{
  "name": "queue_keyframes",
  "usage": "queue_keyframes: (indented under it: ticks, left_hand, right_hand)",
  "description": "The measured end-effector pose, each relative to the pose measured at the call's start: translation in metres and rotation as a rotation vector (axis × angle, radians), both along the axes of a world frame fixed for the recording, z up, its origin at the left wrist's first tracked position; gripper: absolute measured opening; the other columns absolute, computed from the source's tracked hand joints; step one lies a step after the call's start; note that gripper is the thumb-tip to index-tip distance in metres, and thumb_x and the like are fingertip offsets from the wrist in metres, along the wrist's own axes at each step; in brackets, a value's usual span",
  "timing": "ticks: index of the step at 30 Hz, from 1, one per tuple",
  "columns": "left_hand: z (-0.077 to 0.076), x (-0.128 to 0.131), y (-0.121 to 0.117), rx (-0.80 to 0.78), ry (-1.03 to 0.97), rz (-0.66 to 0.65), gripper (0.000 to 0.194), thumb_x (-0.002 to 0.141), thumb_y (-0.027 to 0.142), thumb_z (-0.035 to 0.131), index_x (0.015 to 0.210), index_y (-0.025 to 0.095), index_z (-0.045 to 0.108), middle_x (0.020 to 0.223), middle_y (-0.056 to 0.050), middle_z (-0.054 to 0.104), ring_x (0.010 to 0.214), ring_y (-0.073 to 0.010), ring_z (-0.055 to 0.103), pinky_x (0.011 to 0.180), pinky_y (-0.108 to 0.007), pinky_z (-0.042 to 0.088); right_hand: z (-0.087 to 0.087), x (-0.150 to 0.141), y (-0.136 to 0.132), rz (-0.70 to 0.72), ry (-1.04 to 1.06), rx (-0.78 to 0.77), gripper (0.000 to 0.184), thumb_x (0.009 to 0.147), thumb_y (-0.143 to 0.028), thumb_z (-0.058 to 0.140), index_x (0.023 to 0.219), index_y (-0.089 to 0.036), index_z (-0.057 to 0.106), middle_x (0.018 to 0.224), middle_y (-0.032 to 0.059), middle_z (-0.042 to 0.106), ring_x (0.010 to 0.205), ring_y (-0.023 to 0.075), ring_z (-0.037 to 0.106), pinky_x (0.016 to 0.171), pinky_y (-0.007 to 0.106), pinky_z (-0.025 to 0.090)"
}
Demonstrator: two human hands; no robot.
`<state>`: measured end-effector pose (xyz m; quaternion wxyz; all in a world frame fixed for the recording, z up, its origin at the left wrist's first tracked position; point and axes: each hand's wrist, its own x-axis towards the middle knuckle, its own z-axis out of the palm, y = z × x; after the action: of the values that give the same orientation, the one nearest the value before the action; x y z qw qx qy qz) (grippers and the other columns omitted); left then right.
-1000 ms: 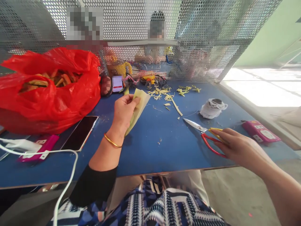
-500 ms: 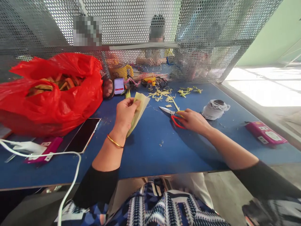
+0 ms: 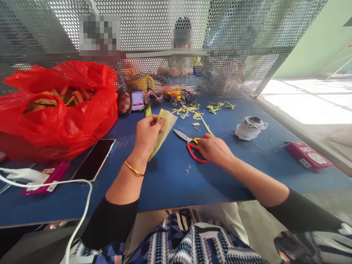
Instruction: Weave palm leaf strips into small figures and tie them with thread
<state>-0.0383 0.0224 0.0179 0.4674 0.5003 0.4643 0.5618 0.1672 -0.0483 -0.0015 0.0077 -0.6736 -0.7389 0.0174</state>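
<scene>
My left hand (image 3: 148,134) pinches a pale yellow-green corn husk (image 3: 166,128) between thumb and fingers, its wide end slanting up to the right. To its right, my right hand (image 3: 216,148) is closed on scissors (image 3: 197,152) with one red and one yellow handle loop. Their blades are together and point left toward the husk, apart from it. Some of the yellow loop is hidden by my fingers. Beyond the hands lie cut husk scraps (image 3: 187,110) and a thin husk strip (image 3: 206,124).
A red plastic bag (image 3: 99,110) of folded strips fills the left. Nearer lie a dark-screened phone (image 3: 95,159) and a white cable (image 3: 89,198). A wrapped white thread spool (image 3: 249,128) and a magenta pack (image 3: 308,154) stand right. A perforated metal screen (image 3: 148,29) borders the back.
My right hand has moved left with the scissors, bringing the blade tips closer to the husk. My left hand keeps its hold on the husk almost in place.
</scene>
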Motion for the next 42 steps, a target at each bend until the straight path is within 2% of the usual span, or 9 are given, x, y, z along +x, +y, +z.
queue_keyframes:
  ticks: [6,16,19,22,24,28,33,36,42]
  left_hand:
    - [-0.008,0.005,-0.001,0.016,0.145,-0.011,0.008,0.068,0.022,0.071,0.065,0.016,0.066,0.054,0.006,0.054,0.050,-0.0076,0.040,0.049,-0.021,0.031]
    - [-0.017,0.016,-0.008,0.054,0.381,-0.107,0.010,0.075,0.025,0.067,0.075,0.016,0.072,0.063,0.002,0.065,0.057,-0.0114,0.050,0.058,-0.024,0.037]
    - [-0.021,0.019,-0.011,0.094,0.478,-0.134,0.014,0.078,0.026,0.066,0.080,0.016,0.075,0.070,0.000,0.070,0.063,-0.0133,0.055,0.061,-0.025,0.039]
    - [-0.023,0.023,-0.014,0.159,0.649,-0.156,0.016,0.080,0.027,0.066,0.087,0.019,0.079,0.079,-0.002,0.073,0.071,-0.0161,0.060,0.066,-0.027,0.041]
    - [-0.024,0.024,-0.016,0.218,0.786,-0.188,0.017,0.082,0.028,0.064,0.087,0.022,0.080,0.082,-0.004,0.074,0.074,-0.0178,0.062,0.066,-0.027,0.041]
    - [-0.026,0.023,-0.016,0.278,0.946,-0.291,0.017,0.082,0.024,0.062,0.085,0.024,0.079,0.081,-0.005,0.073,0.079,-0.0211,0.065,0.071,-0.029,0.044]
    - [-0.020,0.020,-0.015,0.493,0.655,0.126,0.030,0.073,0.022,0.076,0.102,0.022,0.071,0.114,-0.009,0.070,0.116,-0.0260,0.059,0.103,-0.037,0.041]
    - [-0.018,0.024,-0.019,0.439,0.337,0.312,0.033,0.078,0.033,0.073,0.107,0.020,0.065,0.116,-0.010,0.067,0.111,-0.0217,0.059,0.100,-0.035,0.044]
    - [-0.029,0.046,-0.030,-0.164,-0.124,-0.276,0.056,0.064,0.060,0.077,0.095,0.015,0.066,0.090,-0.009,0.071,0.078,-0.0187,0.065,0.067,-0.029,0.052]
  right_hand:
    - [0.003,0.031,0.039,-0.366,-0.077,0.014,0.033,0.092,-0.035,0.055,0.110,-0.013,0.071,0.116,0.0187,0.069,0.100,0.0299,0.067,0.067,0.031,0.045]
    - [0.012,0.067,0.035,-0.486,-0.107,0.129,0.032,0.092,-0.023,0.045,0.103,-0.013,0.074,0.099,0.0194,0.074,0.093,0.0332,0.070,0.067,0.036,0.047]
    - [0.013,0.063,0.034,-0.336,0.042,0.279,0.027,0.091,-0.030,0.053,0.096,-0.015,0.075,0.104,0.0180,0.072,0.094,0.0308,0.068,0.072,0.037,0.049]
    - [0.011,0.040,0.035,-0.011,0.498,0.412,0.028,0.088,-0.036,0.060,0.106,-0.018,0.071,0.103,0.0106,0.072,0.091,0.0224,0.067,0.076,0.033,0.051]
    - [0.011,0.019,0.036,0.207,0.693,0.290,0.034,0.082,-0.031,0.067,0.113,-0.018,0.066,0.101,0.0071,0.072,0.087,0.0186,0.066,0.074,0.030,0.051]
    - [0.011,-0.007,0.036,0.363,0.528,0.109,0.026,0.081,-0.017,0.063,0.107,-0.018,0.066,0.087,0.0029,0.070,0.076,0.0146,0.061,0.070,0.026,0.043]
    - [0.005,0.007,0.039,0.115,0.692,0.297,0.012,0.082,-0.016,0.052,0.079,-0.018,0.064,0.073,0.0019,0.064,0.069,0.0145,0.059,0.066,0.026,0.041]
    - [0.004,0.018,0.039,-0.112,0.961,0.387,0.010,0.080,-0.024,0.053,0.074,-0.019,0.059,0.057,-0.0026,0.056,0.056,0.0141,0.057,0.059,0.026,0.042]
    - [-0.003,0.001,0.025,-0.008,0.886,0.483,0.012,0.079,-0.028,0.050,0.073,-0.021,0.057,0.063,0.0003,0.060,0.060,0.0147,0.057,0.058,0.026,0.040]
